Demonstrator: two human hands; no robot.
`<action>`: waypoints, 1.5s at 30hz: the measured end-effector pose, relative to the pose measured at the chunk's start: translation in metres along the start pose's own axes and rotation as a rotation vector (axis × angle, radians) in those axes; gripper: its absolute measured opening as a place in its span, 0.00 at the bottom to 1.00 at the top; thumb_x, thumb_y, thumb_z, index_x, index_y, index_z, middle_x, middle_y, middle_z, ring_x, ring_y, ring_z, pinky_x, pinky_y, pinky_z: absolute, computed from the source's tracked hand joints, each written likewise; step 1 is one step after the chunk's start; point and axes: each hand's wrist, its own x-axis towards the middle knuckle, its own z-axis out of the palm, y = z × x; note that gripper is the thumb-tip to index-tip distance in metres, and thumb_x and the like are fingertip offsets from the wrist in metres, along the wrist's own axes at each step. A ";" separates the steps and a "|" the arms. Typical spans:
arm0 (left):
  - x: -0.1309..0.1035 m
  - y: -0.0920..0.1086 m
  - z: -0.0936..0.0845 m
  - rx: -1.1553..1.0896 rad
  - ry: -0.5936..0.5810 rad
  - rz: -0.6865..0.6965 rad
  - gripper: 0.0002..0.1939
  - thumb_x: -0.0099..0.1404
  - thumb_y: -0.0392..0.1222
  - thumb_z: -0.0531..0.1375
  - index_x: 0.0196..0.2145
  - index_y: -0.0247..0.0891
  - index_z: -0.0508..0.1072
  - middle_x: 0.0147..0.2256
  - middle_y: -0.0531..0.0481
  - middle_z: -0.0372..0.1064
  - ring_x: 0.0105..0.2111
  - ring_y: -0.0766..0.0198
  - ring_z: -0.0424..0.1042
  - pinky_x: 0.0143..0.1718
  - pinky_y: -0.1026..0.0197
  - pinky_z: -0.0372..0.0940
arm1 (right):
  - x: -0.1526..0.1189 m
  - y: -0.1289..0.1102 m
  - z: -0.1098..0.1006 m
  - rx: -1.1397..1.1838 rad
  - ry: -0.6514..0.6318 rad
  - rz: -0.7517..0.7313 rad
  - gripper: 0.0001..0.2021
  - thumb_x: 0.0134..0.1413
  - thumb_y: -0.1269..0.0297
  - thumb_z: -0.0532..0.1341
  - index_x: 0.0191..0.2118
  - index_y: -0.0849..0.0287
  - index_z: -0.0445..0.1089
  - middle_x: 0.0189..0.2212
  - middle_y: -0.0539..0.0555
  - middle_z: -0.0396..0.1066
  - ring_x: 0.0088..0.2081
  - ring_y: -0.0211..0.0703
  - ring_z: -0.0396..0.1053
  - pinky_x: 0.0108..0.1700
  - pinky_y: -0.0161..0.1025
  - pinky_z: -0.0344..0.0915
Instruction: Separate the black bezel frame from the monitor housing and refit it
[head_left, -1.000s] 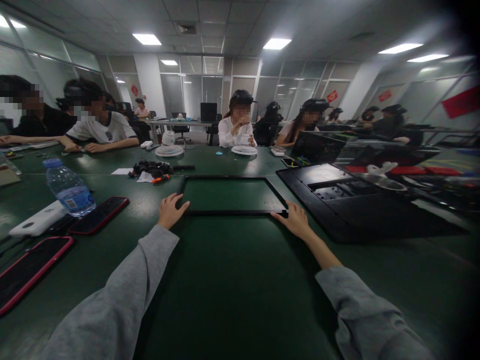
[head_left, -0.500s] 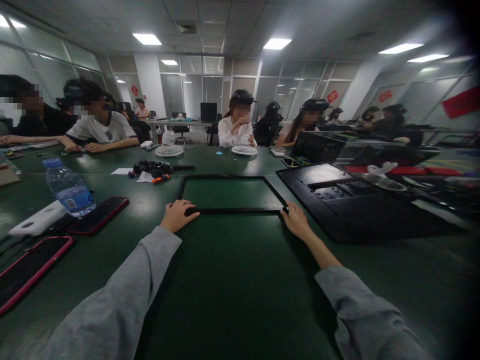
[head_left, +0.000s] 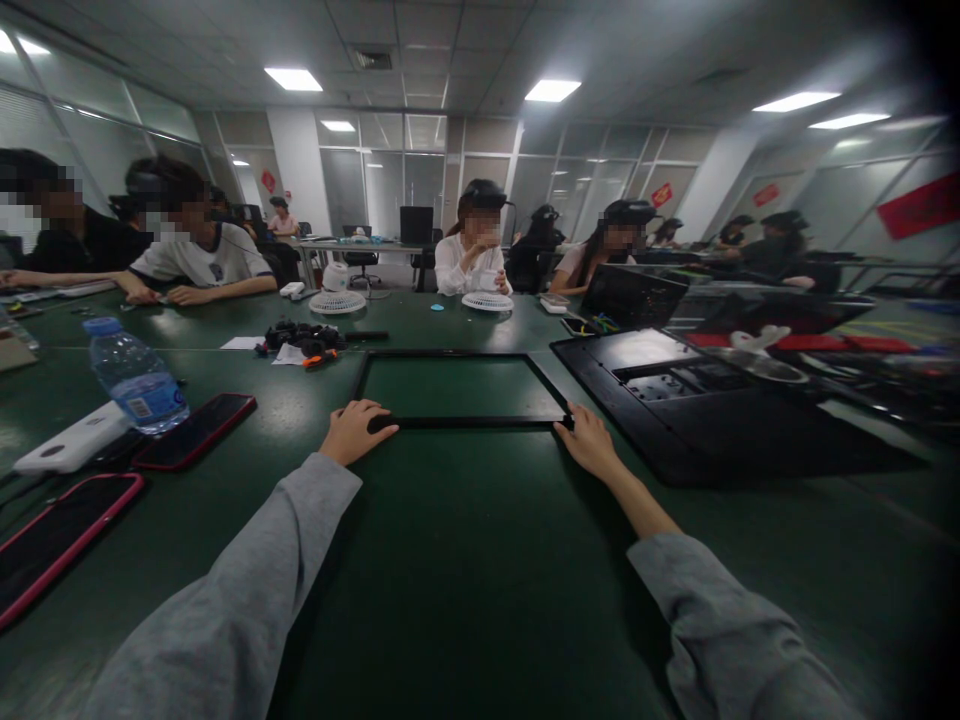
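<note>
A thin black rectangular frame [head_left: 472, 422] lies on the green table [head_left: 465, 560] in front of me, and the tabletop shows through its middle. My left hand [head_left: 355, 430] is closed on its near left corner, thumb along the near bar. At the near right corner, my right hand [head_left: 589, 438] grips the frame between thumb and fingers. Just right of the frame lies a large black panel [head_left: 720, 430] with a recessed section, its left edge close to the frame's right bar.
To my left are a water bottle [head_left: 139, 380], a white power bank [head_left: 75, 440] and two red-edged phones, the nearer phone [head_left: 60, 545] at the table's left. Black parts [head_left: 300, 340] with an orange piece lie beyond. White fan grilles [head_left: 337, 302] and seated people are across the table.
The view has shifted very slightly. Both hands keep their hold on the frame, which stays in place.
</note>
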 end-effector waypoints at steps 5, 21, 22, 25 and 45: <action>0.001 -0.002 0.001 -0.013 -0.008 0.000 0.27 0.65 0.65 0.54 0.52 0.46 0.74 0.55 0.44 0.68 0.57 0.47 0.63 0.54 0.39 0.58 | -0.001 0.000 0.001 -0.015 0.029 -0.014 0.30 0.65 0.53 0.48 0.65 0.68 0.56 0.62 0.72 0.58 0.61 0.62 0.58 0.57 0.55 0.60; 0.001 -0.004 0.003 -0.013 -0.002 -0.005 0.27 0.65 0.66 0.54 0.51 0.48 0.75 0.55 0.45 0.68 0.57 0.47 0.63 0.54 0.40 0.59 | -0.001 -0.002 -0.001 -0.025 0.010 -0.001 0.29 0.66 0.53 0.47 0.64 0.69 0.58 0.62 0.72 0.58 0.61 0.62 0.58 0.57 0.54 0.60; 0.001 -0.005 0.003 -0.015 -0.002 -0.005 0.27 0.65 0.66 0.54 0.51 0.48 0.75 0.55 0.45 0.68 0.57 0.47 0.63 0.54 0.40 0.59 | -0.001 -0.002 -0.001 -0.025 0.010 -0.001 0.29 0.66 0.53 0.47 0.64 0.69 0.58 0.62 0.71 0.58 0.61 0.62 0.58 0.57 0.54 0.60; 0.002 -0.007 0.004 -0.024 -0.006 -0.011 0.27 0.65 0.66 0.53 0.51 0.48 0.74 0.56 0.46 0.68 0.57 0.48 0.63 0.55 0.39 0.58 | -0.002 -0.003 -0.003 -0.024 0.004 -0.002 0.29 0.66 0.53 0.46 0.64 0.68 0.57 0.62 0.71 0.58 0.61 0.62 0.58 0.58 0.55 0.60; 0.017 -0.035 0.016 -0.289 0.181 -0.102 0.12 0.70 0.48 0.54 0.41 0.44 0.76 0.47 0.49 0.70 0.48 0.59 0.70 0.52 0.53 0.65 | -0.003 -0.001 0.000 -0.006 0.026 -0.014 0.28 0.65 0.53 0.47 0.64 0.65 0.58 0.61 0.71 0.58 0.61 0.61 0.58 0.58 0.55 0.59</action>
